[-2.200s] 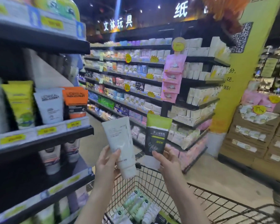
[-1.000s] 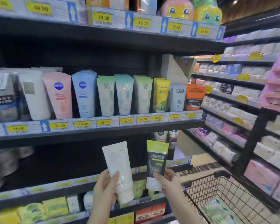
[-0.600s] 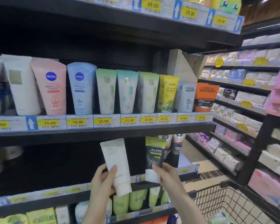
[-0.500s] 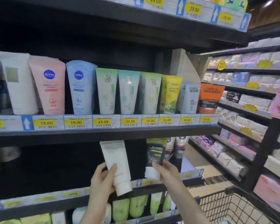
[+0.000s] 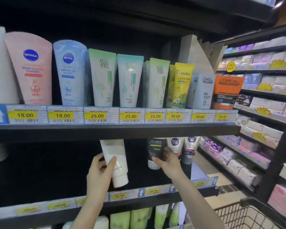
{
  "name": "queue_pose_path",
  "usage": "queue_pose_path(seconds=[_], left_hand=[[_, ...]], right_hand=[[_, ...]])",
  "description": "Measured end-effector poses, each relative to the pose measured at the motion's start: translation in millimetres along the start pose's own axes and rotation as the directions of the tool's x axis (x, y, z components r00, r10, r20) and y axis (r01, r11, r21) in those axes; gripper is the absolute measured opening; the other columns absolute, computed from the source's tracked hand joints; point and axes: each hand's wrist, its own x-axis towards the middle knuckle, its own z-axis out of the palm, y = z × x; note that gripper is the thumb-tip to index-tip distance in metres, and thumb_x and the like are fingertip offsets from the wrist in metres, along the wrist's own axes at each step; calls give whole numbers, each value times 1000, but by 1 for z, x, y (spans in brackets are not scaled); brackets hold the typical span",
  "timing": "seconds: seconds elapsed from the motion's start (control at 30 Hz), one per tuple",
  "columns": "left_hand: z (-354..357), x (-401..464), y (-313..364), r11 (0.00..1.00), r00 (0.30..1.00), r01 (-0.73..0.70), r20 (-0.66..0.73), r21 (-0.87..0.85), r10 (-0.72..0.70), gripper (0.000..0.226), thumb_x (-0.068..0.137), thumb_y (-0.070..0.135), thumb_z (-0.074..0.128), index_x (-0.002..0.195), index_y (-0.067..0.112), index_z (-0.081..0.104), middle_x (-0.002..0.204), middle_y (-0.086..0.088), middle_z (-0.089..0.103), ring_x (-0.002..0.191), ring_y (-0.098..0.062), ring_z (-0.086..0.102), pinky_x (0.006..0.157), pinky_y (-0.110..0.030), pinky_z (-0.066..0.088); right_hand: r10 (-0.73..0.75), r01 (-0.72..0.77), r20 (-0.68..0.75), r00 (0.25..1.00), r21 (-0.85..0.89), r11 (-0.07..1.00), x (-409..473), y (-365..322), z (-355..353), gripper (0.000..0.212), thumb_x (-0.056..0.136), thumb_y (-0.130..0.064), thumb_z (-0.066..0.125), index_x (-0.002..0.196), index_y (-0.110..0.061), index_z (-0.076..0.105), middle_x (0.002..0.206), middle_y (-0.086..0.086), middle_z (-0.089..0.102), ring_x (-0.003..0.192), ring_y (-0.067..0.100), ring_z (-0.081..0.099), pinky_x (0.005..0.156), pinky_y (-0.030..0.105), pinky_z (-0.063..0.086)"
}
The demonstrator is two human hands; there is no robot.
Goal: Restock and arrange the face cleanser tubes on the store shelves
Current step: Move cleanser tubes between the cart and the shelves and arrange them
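Now the left hand (image 5: 99, 172) is gripping a smooth white tube (image 5: 116, 161), cap down, under the middle shelf (image 5: 116, 129). Beside it, the right hand (image 5: 168, 160) is pinching a glossy black tube (image 5: 154, 149) near the Nivea Men tubes (image 5: 175, 144).

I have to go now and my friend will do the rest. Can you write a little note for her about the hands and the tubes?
Left hand: holds the white plastic cleanser tube, cap down, in front of the dark middle shelf.
Right hand: holds the black men's cleanser tube with a white cap, just left of the two Nivea Men tubes at that shelf's right end.
Done: both tubes are brought up to the shelf opening.
Left: neither tube stands on the shelf yet; set each down, then straighten the row. The black wire cart is at lower right; its contents cannot be seen.
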Motion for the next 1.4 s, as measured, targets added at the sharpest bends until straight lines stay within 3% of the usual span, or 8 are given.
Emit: queue_pose_path(seconds=[0.13, 0.53, 0.67, 0.8, 1.13, 1.23, 1.33, 1.4], left_hand=[[2, 2, -1, 1000, 1000, -21, -7, 13, 21, 28, 87, 24, 61, 112, 26, 47, 95, 3, 63, 88, -16, 62, 80, -41, 51], [-2, -1, -4, 1000, 999, -24, 34, -14, 25, 29, 87, 25, 61, 113, 29, 50, 100, -1, 66, 93, -19, 63, 86, -46, 51], [-3, -3, -4, 999, 999, -33, 41, -15, 34, 26, 87, 25, 61, 110, 32, 50, 98, -1, 67, 91, -17, 65, 84, -45, 52], [-3, -3, -2, 999, 999, -6, 42, -33, 7, 28, 85, 26, 62, 109, 32, 50, 99, -4, 68, 92, -19, 65, 87, -48, 51], [-4, -2, -1, 999, 999, 24, 27, -40, -23, 24, 85, 23, 63, 95, 41, 51, 98, -5, 68, 92, -23, 65, 86, -51, 51], [-3, -1, -1, 998, 999, 29, 23, -54, -27, 24, 85, 22, 64, 99, 36, 51, 97, -6, 67, 92, -24, 65, 85, -51, 51], [-3, -1, 0, 998, 999, 30, 18, -64, -29, 28, 85, 18, 64, 108, 28, 51, 94, -4, 67, 90, -23, 64, 81, -49, 52], [-3, -1, 2, 998, 1000, 26, 13, -65, -26, 26, 84, 14, 65, 104, 26, 54, 93, -4, 67, 88, -22, 63, 80, -49, 52]], right_hand=[[-55, 47, -38, 998, -202, 978, 14, 6, 3, 37, 78, -13, 74, 109, -13, 53, 110, 7, 68, 108, 25, 61, 95, 39, 46], [-37, 35, 1, 999, -379, 925, 25, 17, 10, 38, 85, -11, 66, 117, -2, 49, 122, 11, 61, 115, 26, 56, 87, 24, 39], [-3, 10, 19, 1000, -353, 935, 25, 19, 9, 39, 87, -9, 63, 121, -3, 47, 126, 11, 58, 120, 27, 52, 97, 31, 40], [26, -12, 36, 999, -360, 933, 25, 19, 7, 42, 90, -14, 60, 128, -7, 45, 132, 8, 54, 124, 25, 49, 97, 28, 37], [77, -50, 72, 994, -323, 945, 28, 19, 6, 36, 89, -8, 60, 122, -1, 46, 115, 6, 57, 116, 22, 53, 90, 24, 42], [106, -74, 72, 992, -360, 930, 27, 18, 6, 38, 88, -15, 63, 122, -3, 51, 121, 11, 60, 115, 25, 56, 96, 30, 44], [147, -81, 91, 985, -511, 856, 17, 11, 2, 40, 90, -29, 59, 124, -8, 54, 123, 6, 61, 113, 20, 57, 92, 26, 43], [99, -50, 54, 994, -579, 814, 5, 4, -1, 35, 92, -33, 55, 118, -10, 56, 116, 4, 63, 109, 19, 58, 84, 24, 43]])
